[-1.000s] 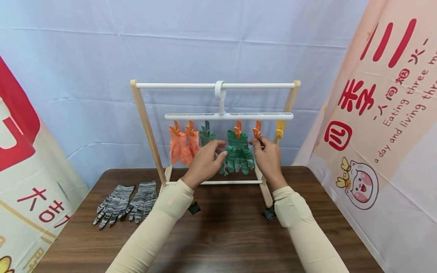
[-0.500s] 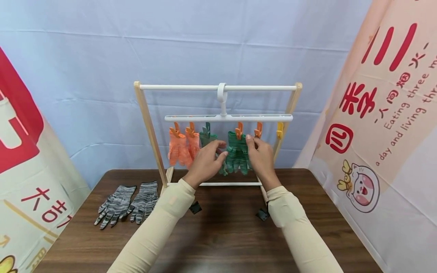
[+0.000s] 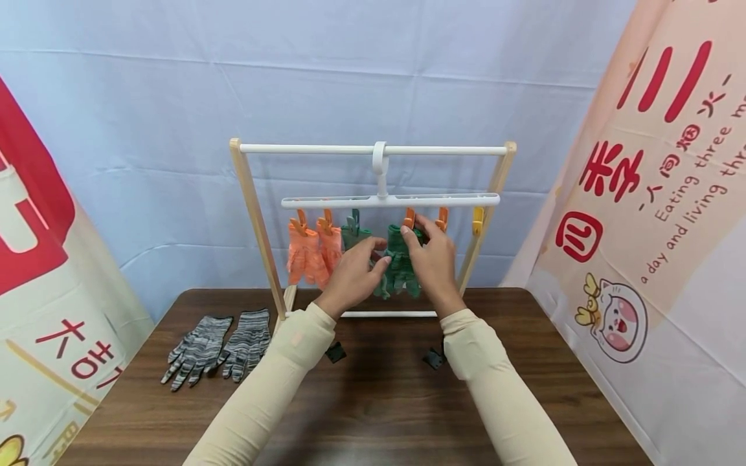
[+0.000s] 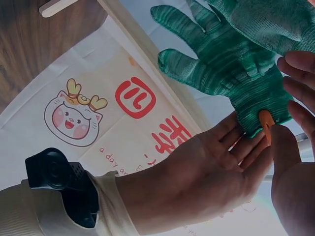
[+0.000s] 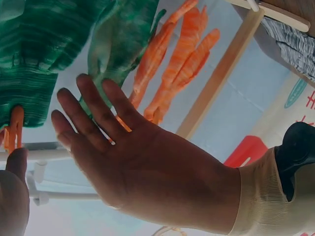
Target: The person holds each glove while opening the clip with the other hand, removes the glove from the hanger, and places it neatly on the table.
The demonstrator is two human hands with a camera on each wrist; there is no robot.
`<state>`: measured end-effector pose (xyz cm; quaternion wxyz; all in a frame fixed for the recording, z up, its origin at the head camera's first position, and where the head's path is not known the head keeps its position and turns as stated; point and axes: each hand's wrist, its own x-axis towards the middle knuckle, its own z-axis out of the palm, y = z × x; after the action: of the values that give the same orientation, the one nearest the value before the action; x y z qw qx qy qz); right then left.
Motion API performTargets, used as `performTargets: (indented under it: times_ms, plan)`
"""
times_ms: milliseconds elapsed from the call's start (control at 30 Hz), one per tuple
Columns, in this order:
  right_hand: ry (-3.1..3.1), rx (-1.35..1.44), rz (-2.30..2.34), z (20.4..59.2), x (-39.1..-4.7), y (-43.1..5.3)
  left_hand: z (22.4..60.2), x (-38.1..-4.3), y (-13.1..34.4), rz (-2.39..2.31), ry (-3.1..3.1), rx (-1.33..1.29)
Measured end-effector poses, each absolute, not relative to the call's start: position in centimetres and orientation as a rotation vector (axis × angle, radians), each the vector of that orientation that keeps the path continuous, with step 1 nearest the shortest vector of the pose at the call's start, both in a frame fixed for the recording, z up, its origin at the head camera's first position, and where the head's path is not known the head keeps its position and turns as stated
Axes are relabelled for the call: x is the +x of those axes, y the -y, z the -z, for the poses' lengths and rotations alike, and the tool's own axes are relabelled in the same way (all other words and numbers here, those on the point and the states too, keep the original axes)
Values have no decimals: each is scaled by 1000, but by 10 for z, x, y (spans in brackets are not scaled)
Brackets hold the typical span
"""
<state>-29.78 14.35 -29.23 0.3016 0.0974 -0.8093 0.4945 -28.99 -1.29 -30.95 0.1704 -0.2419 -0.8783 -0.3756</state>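
Head view: the right hand (image 3: 434, 259) pinches the orange clip (image 3: 410, 217) between thumb and fingers, and the clip sits on the cuff of a green glove (image 3: 398, 241), which hangs with its fingers down from the white hanger (image 3: 332, 202). The left hand (image 3: 354, 272) is free of any hold, its fingers relaxed and slightly bent, between that glove and a second green glove (image 3: 357, 237); whether it touches either one I cannot tell. The second green glove hangs from a dark green clip (image 3: 354, 220), partly hidden by the left hand. Further left, two orange gloves (image 3: 303, 249) hang side by side, each from its own orange clip. Just right of the pinched clip is another orange clip (image 3: 443, 217), partly behind the right hand, and a yellow clip (image 3: 478, 221) is near the hanger's right end. The hanger is hooked over the top bar of a rack (image 3: 253, 217) with wooden legs. Two gray gloves (image 3: 198, 343) lie flat, next to each other, on the left of the brown tabletop (image 3: 373, 408). Pale cloth (image 3: 326, 84) covers the back, and a banner (image 3: 670, 168) with red characters stands on the right.
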Motion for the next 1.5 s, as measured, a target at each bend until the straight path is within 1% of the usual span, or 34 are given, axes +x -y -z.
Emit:
performTargets:
  times_ms: [567,933,1133,1500]
  plan:
    - [2155,294,-1363,286,-297,-144,312,-298,2,1076,2543,-478]
    - [2161,319,-1407,285,-297,-142,313,-309,1,1247,2511,-384]
    - [2143,317,-1404,284,-299,-142,315,-310,1,1291,2487,-381]
    - [2084,274,-1407,281,-300,-144,317,-309,1,1330,2460,-516]
